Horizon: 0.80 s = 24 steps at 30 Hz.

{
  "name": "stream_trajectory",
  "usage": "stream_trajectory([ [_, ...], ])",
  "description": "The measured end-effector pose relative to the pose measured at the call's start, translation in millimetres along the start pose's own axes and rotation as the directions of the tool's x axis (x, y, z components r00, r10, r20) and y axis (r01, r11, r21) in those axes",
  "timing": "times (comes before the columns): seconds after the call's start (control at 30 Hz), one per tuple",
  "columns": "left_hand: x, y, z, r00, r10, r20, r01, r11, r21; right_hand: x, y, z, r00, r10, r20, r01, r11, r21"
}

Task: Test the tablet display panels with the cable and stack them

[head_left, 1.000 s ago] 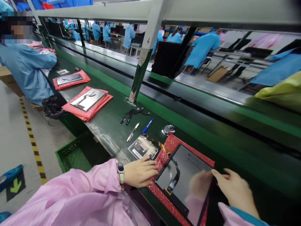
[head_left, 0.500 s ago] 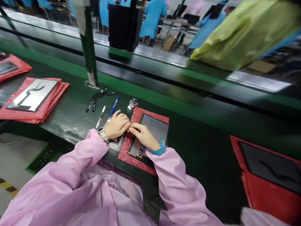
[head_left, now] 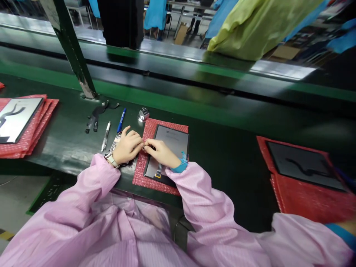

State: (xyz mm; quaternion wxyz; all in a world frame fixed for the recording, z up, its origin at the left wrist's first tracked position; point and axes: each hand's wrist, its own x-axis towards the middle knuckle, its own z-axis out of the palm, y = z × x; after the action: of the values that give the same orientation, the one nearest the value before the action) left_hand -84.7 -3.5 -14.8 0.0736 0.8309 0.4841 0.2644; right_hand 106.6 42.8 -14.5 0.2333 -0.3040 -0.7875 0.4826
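My left hand (head_left: 128, 146) and my right hand (head_left: 161, 152) meet at the fingertips over the left edge of a red bubble-wrap bag (head_left: 140, 172). Both are pinched closed around something too small to make out. Under my right wrist lies a flat grey display panel (head_left: 174, 141) with a black border, resting on the bag. A small orange-edged connector tab (head_left: 158, 172) shows near its lower end. Beneath my left hand, a dark flat piece (head_left: 130, 163) is mostly covered. A blue marker (head_left: 121, 120) and a white pen (head_left: 106, 136) lie just beyond that hand.
A metal tally counter (head_left: 143, 114) stands behind the bag, with black flex cables (head_left: 97, 113) farther left. Stacked red bags (head_left: 41, 128) bear a panel at left. At right, another panel (head_left: 303, 163) lies on red bags (head_left: 308, 196), near a co-worker's pink sleeve (head_left: 303, 237). A green post (head_left: 75, 55) rises behind.
The view has turned slightly to the right, so the table things sit farther left. My hands stay together at the fingertips. A co-worker's sleeve and blue wristband have come farther in at lower right.
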Motion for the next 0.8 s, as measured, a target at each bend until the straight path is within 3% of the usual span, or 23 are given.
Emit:
stream_trajectory([
  [0.17,1.0,-1.3,4.6,1.000,-0.016,-0.011,0.016,1.000,0.011,0.3,2.1,-0.1,1.000,0.016,0.006,-0.016,1.000,-0.002],
  [0.27,1.2,1.8,8.0,0.982,-0.141,-0.128,0.131,0.988,-0.085,0.6,9.0,-10.5,0.999,0.050,0.000,-0.050,0.999,0.007],
  [0.3,-0.2,5.1,9.5,0.951,-0.224,-0.215,0.202,0.972,-0.117,0.1,13.4,-17.5,0.997,0.068,-0.027,-0.068,0.998,0.006],
  [0.37,-6.9,16.6,14.1,0.836,-0.372,-0.403,0.335,0.928,-0.162,-2.3,26.5,-36.1,0.981,0.123,-0.152,-0.128,0.992,-0.023],
  [0.4,-12.3,24.7,17.9,0.780,-0.413,-0.470,0.379,0.910,-0.171,-4.0,34.9,-46.9,0.947,0.163,-0.276,-0.185,0.981,-0.054],
  [0.43,-18.8,34.2,23.1,0.765,-0.413,-0.494,0.383,0.909,-0.165,-6.2,44.3,-57.8,0.887,0.202,-0.416,-0.264,0.960,-0.097],
  [0.47,-26.2,44.5,29.9,0.805,-0.385,-0.452,0.358,0.922,-0.147,-8.8,54.2,-68.3,0.841,0.222,-0.493,-0.323,0.938,-0.128],
  [0.53,-41.6,65.0,47.1,0.924,-0.268,-0.274,0.258,0.963,-0.071,-14.9,73.3,-85.7,0.731,0.277,-0.623,-0.478,0.860,-0.180],
  [0.57,-48.7,74.1,56.5,0.964,-0.203,-0.172,0.201,0.979,-0.034,-18.4,81.5,-92.3,0.656,0.354,-0.666,-0.633,0.739,-0.232],
  [0.6,-54.8,81.7,65.6,0.984,-0.158,-0.083,0.158,0.987,-0.004,-21.9,88.2,-97.7,0.631,0.385,-0.674,-0.677,0.698,-0.235],
  [0.67,-63.0,92.3,80.2,0.990,-0.141,0.024,0.141,0.989,0.034,-28.6,96.5,-106.0,0.621,0.420,-0.662,-0.709,0.661,-0.246],
  [0.8,-64.2,98.4,88.0,0.974,-0.207,0.096,0.206,0.978,0.020,-38.3,96.8,-117.8,0.680,0.436,-0.589,-0.655,0.723,-0.221],
])
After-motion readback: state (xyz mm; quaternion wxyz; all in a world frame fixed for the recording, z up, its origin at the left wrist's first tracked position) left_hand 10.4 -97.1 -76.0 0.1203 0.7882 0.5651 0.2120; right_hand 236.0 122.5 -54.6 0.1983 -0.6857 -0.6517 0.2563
